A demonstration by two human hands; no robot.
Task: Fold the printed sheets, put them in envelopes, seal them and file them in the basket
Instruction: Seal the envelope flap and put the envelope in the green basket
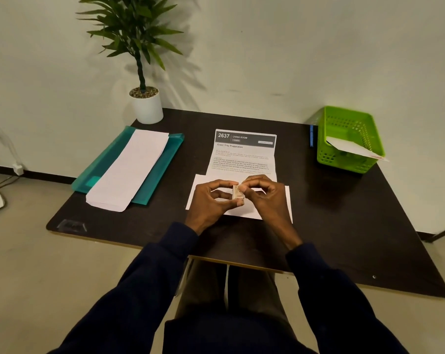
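Observation:
A printed sheet (pixel 244 154) headed "2637 Living Room" lies in the middle of the dark table. A white envelope (pixel 241 212) lies across its near end. Above the envelope my left hand (pixel 213 200) and my right hand (pixel 264 194) pinch a small tan strip (pixel 238 192) between their fingertips. A stack of white envelopes (pixel 129 169) rests on a teal folder (pixel 162 169) at the left. The green basket (pixel 349 123) stands at the right rear with one white envelope (pixel 354 148) leaning out of it.
A potted plant in a white pot (pixel 147 106) stands at the table's back left corner. A blue pen (pixel 311 135) lies just left of the basket. The dark table (pixel 344 213) ends close to my lap; cables run along the floor at the far left.

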